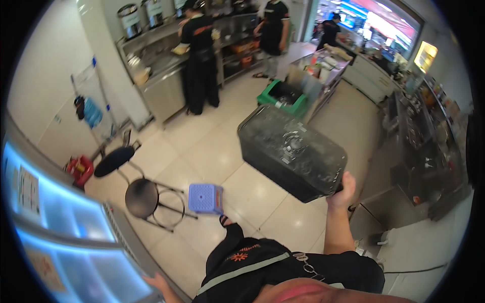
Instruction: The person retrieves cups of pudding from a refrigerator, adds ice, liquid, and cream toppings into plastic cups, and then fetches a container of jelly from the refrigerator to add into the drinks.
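Note:
My right hand grips the near right end of a black lidded plastic container. The container is held up in front of me, above the tiled floor, tilted, with pale smudges and a round mark on its lid. My left hand is low at the left, beside the edge of a lit glass-door display fridge. Its fingers look stretched out, and I see nothing held in them. Whether they touch the fridge edge I cannot tell.
A black folding chair and a blue plastic stool stand on the floor ahead. Beyond the container is a green bin. Several people in black work near steel counters at the back. A steel worktop runs along the right.

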A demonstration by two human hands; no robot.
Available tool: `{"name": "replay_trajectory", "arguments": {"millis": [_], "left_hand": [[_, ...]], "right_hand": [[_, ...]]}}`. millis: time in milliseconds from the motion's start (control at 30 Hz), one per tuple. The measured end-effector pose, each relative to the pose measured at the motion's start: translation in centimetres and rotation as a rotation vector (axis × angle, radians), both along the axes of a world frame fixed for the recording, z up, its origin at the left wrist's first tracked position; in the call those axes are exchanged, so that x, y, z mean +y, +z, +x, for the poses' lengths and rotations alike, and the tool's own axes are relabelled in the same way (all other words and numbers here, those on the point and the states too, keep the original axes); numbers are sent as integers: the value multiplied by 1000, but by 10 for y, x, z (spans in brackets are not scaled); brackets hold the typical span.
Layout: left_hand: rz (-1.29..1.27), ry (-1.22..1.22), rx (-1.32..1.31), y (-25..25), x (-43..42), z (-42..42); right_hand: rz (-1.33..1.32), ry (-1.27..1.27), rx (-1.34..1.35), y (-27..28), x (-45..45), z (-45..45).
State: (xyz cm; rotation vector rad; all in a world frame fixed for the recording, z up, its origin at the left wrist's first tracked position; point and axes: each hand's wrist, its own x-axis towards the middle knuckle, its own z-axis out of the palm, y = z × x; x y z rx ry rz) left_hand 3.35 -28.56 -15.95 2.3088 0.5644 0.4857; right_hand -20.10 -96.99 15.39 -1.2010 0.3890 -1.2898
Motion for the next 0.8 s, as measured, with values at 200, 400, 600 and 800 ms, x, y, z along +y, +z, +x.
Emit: {"name": "replay_trajectory", "arguments": {"millis": [200, 400, 600, 800], "left_hand": [[-599, -621, 599, -66, -203, 75], [-573, -1358, 528, 7, -443, 194], [-938, -1552, 343, 218, -657, 290], [-1209, -1687, 245, 324, -805, 342]], "right_hand": [[23, -55, 37, 6, -31, 61], [-22, -162, -26, 17, -69, 128], [6, -184, -41, 4, -144, 184], [22, -31, -23, -23, -257, 254]]}}
